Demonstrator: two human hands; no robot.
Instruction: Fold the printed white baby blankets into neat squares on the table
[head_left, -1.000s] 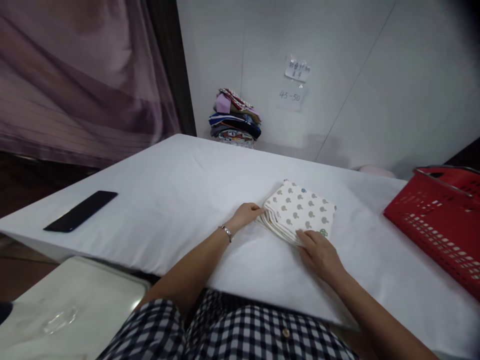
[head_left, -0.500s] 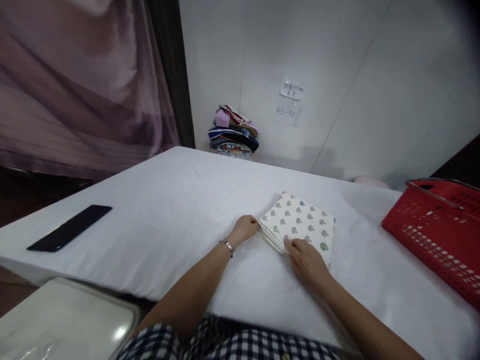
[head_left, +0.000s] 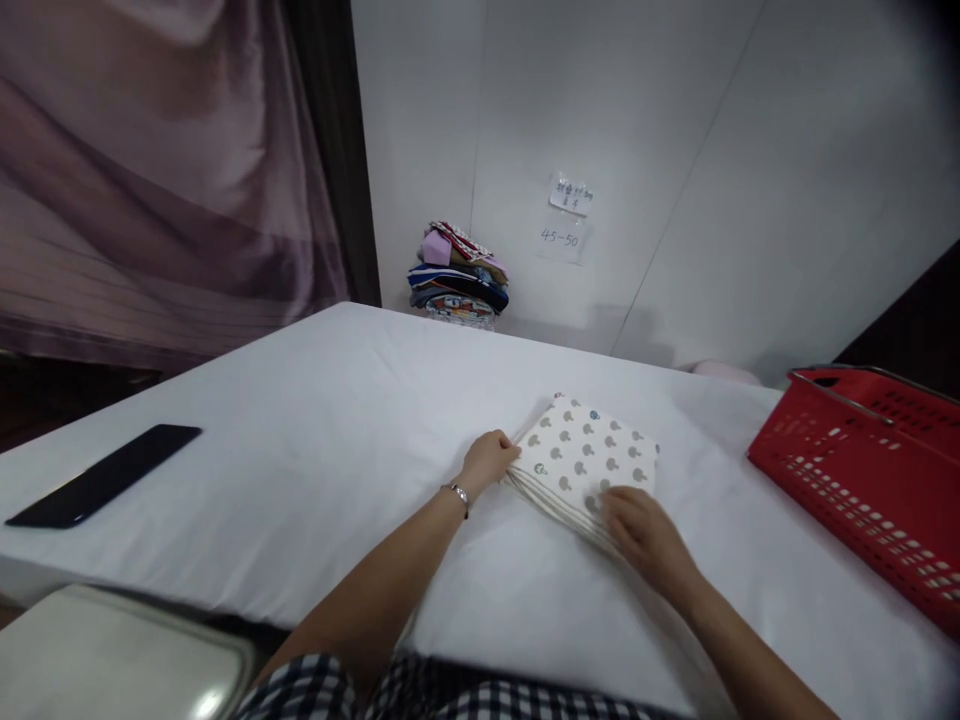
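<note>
A white folded cloth (head_left: 581,450) with grey apple-like prints lies on the white-covered table, its stacked layers showing along the near edge. At the cloth's left corner, my left hand (head_left: 489,458) pinches the layers between thumb and fingers; a silvery bracelet circles that wrist. My right hand (head_left: 646,535) is at the near right part of the cloth, fingers curled over its edge and slightly blurred. Its fingertips partly cover the prints there.
A red plastic basket (head_left: 862,490) with a metal handle stands on the right. A dark flat object (head_left: 105,475) lies at the table's left. Folded clothes (head_left: 459,275) are stacked beyond the far edge. A whitish stool-like surface (head_left: 127,650) sits at lower left.
The view has tilted up and shifted. My right hand slid left along the cloth's near edge, then back right; my left hand stays at the left corner. The layers look more even.
</note>
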